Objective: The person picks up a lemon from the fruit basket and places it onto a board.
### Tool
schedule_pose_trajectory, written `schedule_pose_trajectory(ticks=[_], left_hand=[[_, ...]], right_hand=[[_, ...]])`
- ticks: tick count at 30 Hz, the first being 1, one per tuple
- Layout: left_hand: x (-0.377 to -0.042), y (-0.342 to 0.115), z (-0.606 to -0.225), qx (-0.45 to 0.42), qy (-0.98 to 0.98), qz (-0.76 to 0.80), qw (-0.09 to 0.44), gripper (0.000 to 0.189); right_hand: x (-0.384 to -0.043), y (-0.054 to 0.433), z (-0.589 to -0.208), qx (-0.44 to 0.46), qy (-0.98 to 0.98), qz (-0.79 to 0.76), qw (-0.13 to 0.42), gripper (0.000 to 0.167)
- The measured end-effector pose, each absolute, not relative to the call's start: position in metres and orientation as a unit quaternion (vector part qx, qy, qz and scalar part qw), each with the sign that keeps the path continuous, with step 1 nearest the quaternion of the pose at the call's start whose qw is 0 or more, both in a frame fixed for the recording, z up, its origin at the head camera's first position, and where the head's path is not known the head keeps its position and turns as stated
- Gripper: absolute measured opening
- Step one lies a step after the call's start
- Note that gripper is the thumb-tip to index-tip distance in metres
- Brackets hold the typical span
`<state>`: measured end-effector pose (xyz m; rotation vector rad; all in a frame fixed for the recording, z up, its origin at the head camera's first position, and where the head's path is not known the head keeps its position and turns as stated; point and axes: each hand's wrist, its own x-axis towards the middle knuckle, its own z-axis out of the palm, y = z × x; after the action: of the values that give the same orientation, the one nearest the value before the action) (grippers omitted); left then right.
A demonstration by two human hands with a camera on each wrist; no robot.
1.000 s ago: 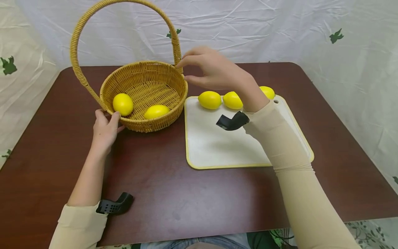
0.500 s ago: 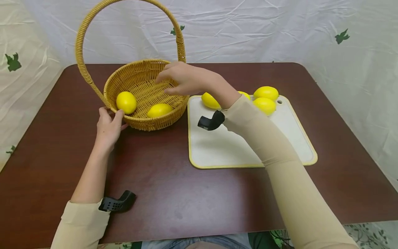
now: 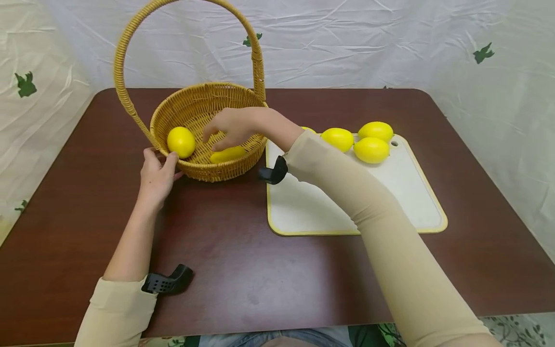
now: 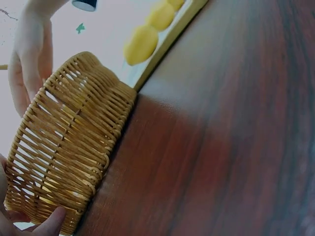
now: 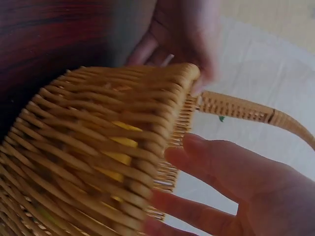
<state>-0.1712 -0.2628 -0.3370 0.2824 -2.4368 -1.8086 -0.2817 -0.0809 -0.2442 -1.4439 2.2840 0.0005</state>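
Head view: right hand [image 3: 236,127] spread open over basket [image 3: 243,164]; left hand [image 3: 157,173] grips rim.

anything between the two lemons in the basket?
In the head view, the right hand reaches down inside the basket, its fingertips over the woven floor between the left lemon and the near lemon, which it partly covers.

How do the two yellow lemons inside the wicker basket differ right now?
The left yellow lemon in the basket lies in full view against the wicker basket's near-left wall, close to the left hand gripping the rim. The right yellow lemon in the basket is partly covered by the right hand reaching onto it and looks more elongated. Both are plain yellow, smooth and whole.
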Motion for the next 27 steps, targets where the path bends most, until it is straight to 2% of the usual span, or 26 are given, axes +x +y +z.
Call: schedule_pose_trajectory(ticks=[12, 27], left_hand=[[-0.172, -0.262, -0.336, 0.089, -0.803, -0.587, 0.050, 0.049], [-0.170, -0.262, -0.337, 0.091, -0.803, -0.588, 0.046, 0.050]], right_hand=[[-0.279, -0.086, -0.265, -0.523, 0.814, 0.014, 0.254, 0.037], [-0.282, -0.084, -0.279, -0.515, 0.819, -0.011, 0.252, 0.042]])
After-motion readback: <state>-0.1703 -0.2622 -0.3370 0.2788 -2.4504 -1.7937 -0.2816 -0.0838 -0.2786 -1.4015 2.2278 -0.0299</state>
